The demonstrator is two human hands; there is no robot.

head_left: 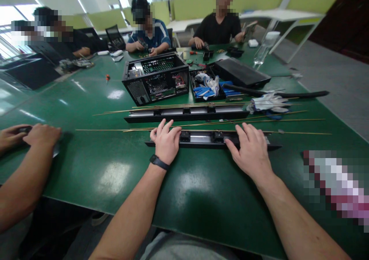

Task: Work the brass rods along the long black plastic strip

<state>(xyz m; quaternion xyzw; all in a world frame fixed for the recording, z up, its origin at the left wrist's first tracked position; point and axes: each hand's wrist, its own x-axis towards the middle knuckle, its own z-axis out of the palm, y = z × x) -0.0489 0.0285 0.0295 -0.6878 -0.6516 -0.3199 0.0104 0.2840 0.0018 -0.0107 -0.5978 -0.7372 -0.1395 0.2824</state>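
Note:
A long black rail (pixel 198 145) with a pale strip and small black blocks along it lies crosswise in front of me. My left hand (pixel 167 140), with a dark watch at the wrist, rests over its left part, fingers apart. Around the right part, my right hand (pixel 251 148) has its thumb on the near side and its fingers over the far side. Thin brass-coloured rods (pixel 100 130) run just behind the rail, close to my fingertips; whether I touch them cannot be made out. A second similar rail (pixel 184 116) lies farther back.
An opened computer case (pixel 157 83) stands beyond the rails. Right of it are a black tray (pixel 196 92) with gloves, a black panel (pixel 239 70), a dark tube (pixel 300 94) and more gloves (pixel 269 102). Another person's hands (pixel 42 135) are at left. Co-workers sit across the table.

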